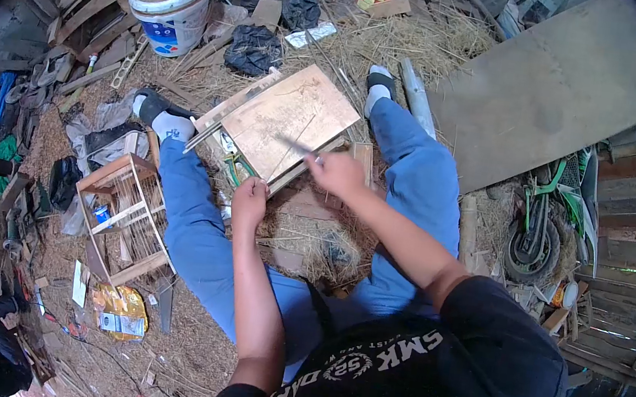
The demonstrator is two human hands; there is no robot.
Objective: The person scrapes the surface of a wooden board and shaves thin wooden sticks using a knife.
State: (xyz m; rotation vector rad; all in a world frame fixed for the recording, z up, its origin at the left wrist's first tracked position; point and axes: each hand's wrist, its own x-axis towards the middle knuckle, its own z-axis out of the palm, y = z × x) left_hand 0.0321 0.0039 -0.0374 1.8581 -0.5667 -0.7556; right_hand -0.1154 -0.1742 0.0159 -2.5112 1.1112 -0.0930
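Note:
A light wooden board [288,118] lies on top of a box-like wooden piece between the lower legs. Near the board's lower left corner is my left hand [249,199], its fingers pressed together at the edge; what they hold is too small to make out. My right hand [335,174] is closed around a dark, blurred, blade-like tool [293,145], whose tip points left over the board. Thin sticks lie across the board. Through the open left end of the box, green-handled tools [238,165] show.
At the upper left stands a white bucket [169,6]. A wooden slatted frame [127,217] is beside the left leg. A large flat panel [549,92] lies at the upper right, with a green wheeled machine [544,220] below it. Straw and shavings cover the ground.

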